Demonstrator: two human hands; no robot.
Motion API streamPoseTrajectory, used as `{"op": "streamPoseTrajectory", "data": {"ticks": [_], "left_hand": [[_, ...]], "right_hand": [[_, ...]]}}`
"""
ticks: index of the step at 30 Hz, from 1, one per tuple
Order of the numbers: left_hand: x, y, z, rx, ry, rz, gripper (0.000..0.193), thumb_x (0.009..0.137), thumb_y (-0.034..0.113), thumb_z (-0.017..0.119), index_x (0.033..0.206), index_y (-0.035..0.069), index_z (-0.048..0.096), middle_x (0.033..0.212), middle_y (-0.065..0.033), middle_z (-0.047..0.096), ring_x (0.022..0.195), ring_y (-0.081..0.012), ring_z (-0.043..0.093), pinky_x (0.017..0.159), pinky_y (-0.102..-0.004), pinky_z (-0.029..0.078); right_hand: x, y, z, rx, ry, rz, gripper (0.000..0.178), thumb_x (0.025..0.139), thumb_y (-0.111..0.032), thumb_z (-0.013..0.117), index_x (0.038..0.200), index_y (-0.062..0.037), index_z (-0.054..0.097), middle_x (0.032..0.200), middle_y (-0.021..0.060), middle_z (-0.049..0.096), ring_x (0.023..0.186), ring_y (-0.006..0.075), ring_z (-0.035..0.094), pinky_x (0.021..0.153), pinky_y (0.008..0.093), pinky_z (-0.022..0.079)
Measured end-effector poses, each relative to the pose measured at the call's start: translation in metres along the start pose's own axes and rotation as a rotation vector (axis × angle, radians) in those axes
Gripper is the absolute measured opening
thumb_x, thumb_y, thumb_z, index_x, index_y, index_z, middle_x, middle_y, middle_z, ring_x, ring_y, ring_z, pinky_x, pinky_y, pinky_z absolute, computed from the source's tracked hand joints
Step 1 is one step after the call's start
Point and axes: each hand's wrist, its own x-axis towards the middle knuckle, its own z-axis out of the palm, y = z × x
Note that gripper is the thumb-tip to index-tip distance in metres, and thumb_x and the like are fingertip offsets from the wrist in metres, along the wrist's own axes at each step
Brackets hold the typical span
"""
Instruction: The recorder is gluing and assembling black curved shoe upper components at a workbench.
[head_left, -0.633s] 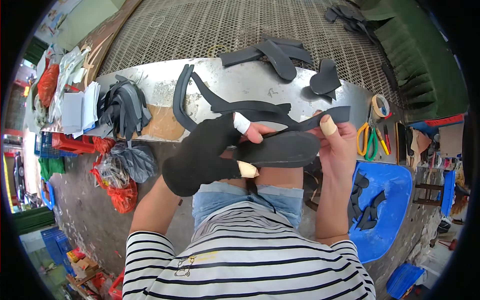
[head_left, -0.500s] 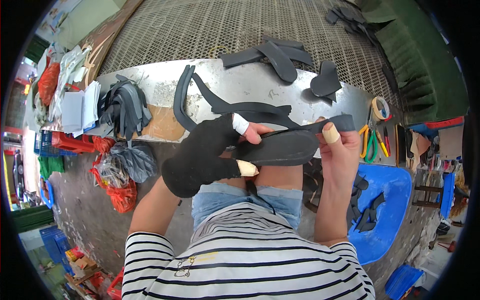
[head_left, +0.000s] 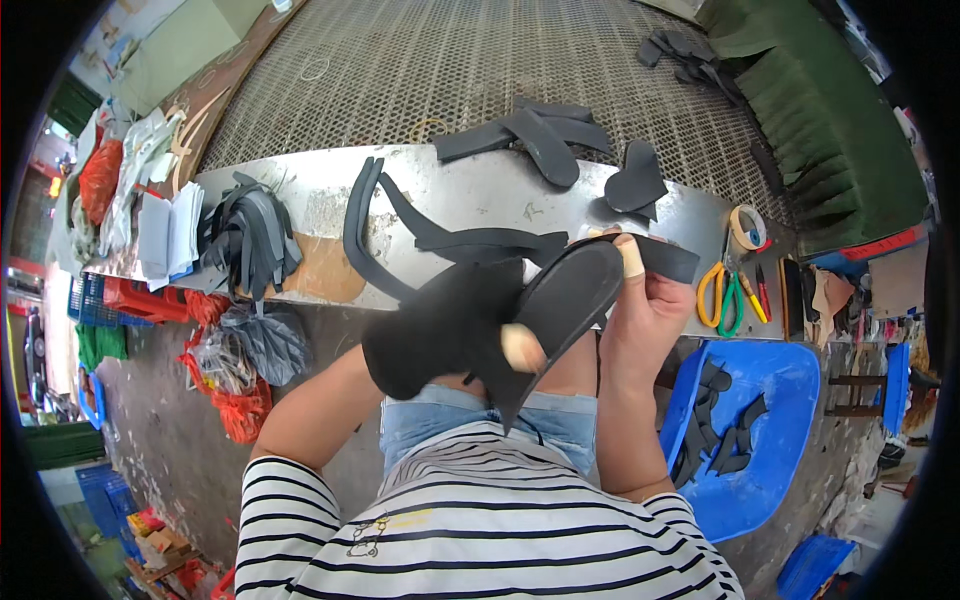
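Observation:
Above my lap, my left hand [head_left: 450, 330], in a black fingerless glove with a taped thumb, is closed on a black shoe sole [head_left: 575, 295]. The sole is tilted, its rounded end up and to the right. My right hand [head_left: 640, 310], bare with a taped thumb, pinches the sole's rounded end together with a dark flat strip [head_left: 670, 262]. The strip's free end sticks out to the right; its path behind the sole is hidden. On the metal bench beyond lie curved black strips [head_left: 490, 243], one passing close behind the sole.
More black soles [head_left: 545, 145] and a heel-shaped piece [head_left: 635, 178] lie farther back. Hanging strips [head_left: 250, 235] and papers [head_left: 170, 230] are left. Scissors [head_left: 730, 295] and a tape roll [head_left: 748, 227] lie right, above a blue tub [head_left: 790, 430] holding black pieces.
The sole has turned from nearly level to steeply tilted, its rounded end rising. My left hand has shifted right and down; my right hand has moved slightly left, still pinching the strip.

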Motion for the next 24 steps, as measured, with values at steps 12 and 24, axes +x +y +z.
{"op": "streamPoseTrajectory", "data": {"ticks": [12, 24], "left_hand": [[-0.007, -0.013, 0.025, -0.936, 0.305, -0.285, 0.03, 0.084, 0.026, 0.063, 0.097, -0.001, 0.057, 0.077, -0.0116, 0.062, 0.058, -0.0174, 0.063, 0.05, -0.0267, 0.053], [0.01, -0.011, 0.021, -0.868, 0.41, -0.103, 0.037, 0.087, 0.028, 0.058, 0.109, -0.002, 0.059, 0.091, -0.0084, 0.064, 0.074, -0.0138, 0.063, 0.062, -0.0262, 0.051]], "right_hand": [[0.01, 0.009, -0.012, 0.067, -0.101, 0.183, 0.013, 0.084, -0.007, 0.066, 0.091, 0.0042, 0.066, 0.083, 0.0074, 0.066, 0.073, 0.0124, 0.062, 0.066, 0.0234, 0.05], [-0.02, 0.0, -0.013, -0.272, -0.141, -0.142, 0.015, 0.082, 0.003, 0.062, 0.095, 0.0094, 0.062, 0.088, 0.0104, 0.062, 0.077, 0.0126, 0.058, 0.07, 0.0219, 0.045]]}}
